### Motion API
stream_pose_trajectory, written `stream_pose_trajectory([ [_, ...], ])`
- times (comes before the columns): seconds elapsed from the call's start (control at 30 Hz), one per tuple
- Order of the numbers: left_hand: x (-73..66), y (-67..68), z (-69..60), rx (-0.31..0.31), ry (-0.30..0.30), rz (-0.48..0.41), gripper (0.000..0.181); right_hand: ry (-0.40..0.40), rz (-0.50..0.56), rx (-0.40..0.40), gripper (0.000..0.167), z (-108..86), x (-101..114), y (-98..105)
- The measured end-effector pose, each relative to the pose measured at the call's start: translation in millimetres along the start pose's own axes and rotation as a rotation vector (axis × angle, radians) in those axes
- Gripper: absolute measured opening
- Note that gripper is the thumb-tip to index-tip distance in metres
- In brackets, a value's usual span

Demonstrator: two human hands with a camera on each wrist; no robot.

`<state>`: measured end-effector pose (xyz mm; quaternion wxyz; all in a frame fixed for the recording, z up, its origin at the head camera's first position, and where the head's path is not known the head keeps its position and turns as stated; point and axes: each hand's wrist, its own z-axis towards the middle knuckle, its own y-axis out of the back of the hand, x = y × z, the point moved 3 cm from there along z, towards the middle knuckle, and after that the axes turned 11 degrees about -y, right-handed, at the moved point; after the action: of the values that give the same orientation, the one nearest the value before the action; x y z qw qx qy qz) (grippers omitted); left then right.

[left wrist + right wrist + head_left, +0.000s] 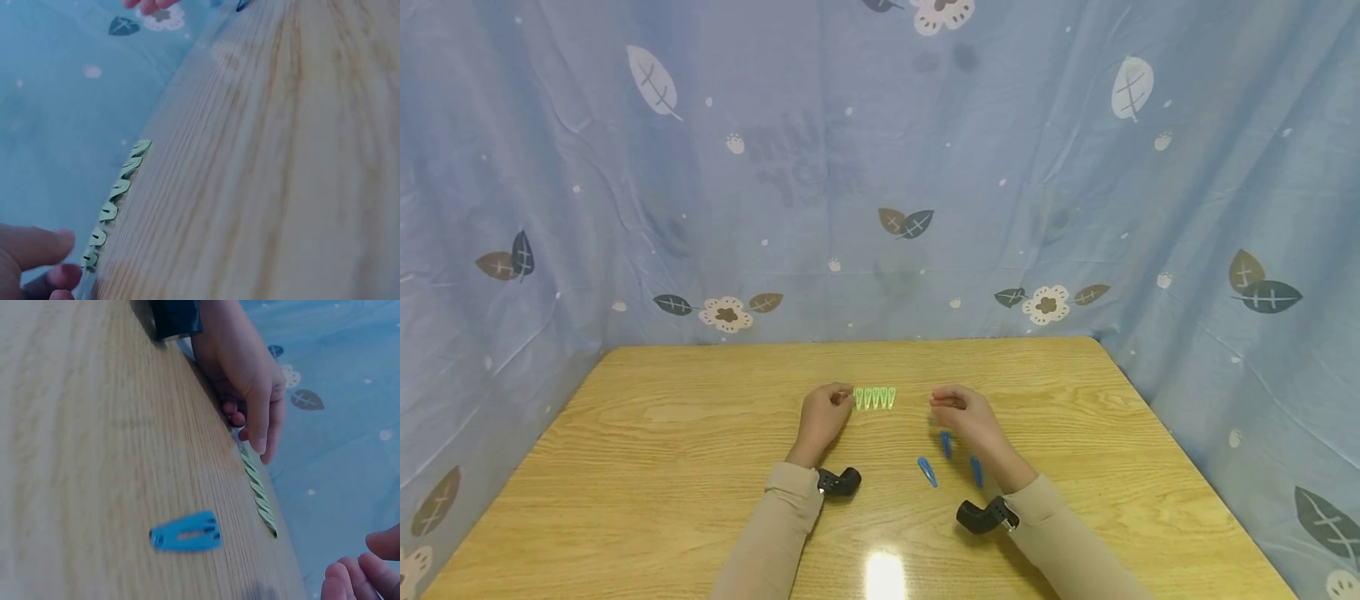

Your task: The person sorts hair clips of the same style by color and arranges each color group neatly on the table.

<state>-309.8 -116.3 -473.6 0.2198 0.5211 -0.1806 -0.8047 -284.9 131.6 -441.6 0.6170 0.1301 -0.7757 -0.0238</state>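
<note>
Several light-green snap hair clips stand side by side in a short row on the table. At the row's left end is my left hand, its thumb and fingers apart and close to the end clip; whether they touch it I cannot tell. My right hand hovers right of the row, fingers loosely bent and holding nothing. Below and around it lie three blue snap hair clips, one to the left, one under the hand and one by the wrist. A blue clip appears large in the right wrist view.
The wood-grain table reaches back to a blue curtain with leaf and flower prints, which also hangs along both sides. A black wrist camera sits on each sleeve, left and right. Light glares on the front of the table.
</note>
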Motion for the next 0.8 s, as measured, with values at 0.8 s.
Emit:
stream_pose_trajectory([
  [0.8, -61.0, -41.3, -32.0, 0.436, -0.346, -0.323, 0.036, 0.094, -0.080, -0.058, 0.041, -52.0, -30.8, 67.7],
])
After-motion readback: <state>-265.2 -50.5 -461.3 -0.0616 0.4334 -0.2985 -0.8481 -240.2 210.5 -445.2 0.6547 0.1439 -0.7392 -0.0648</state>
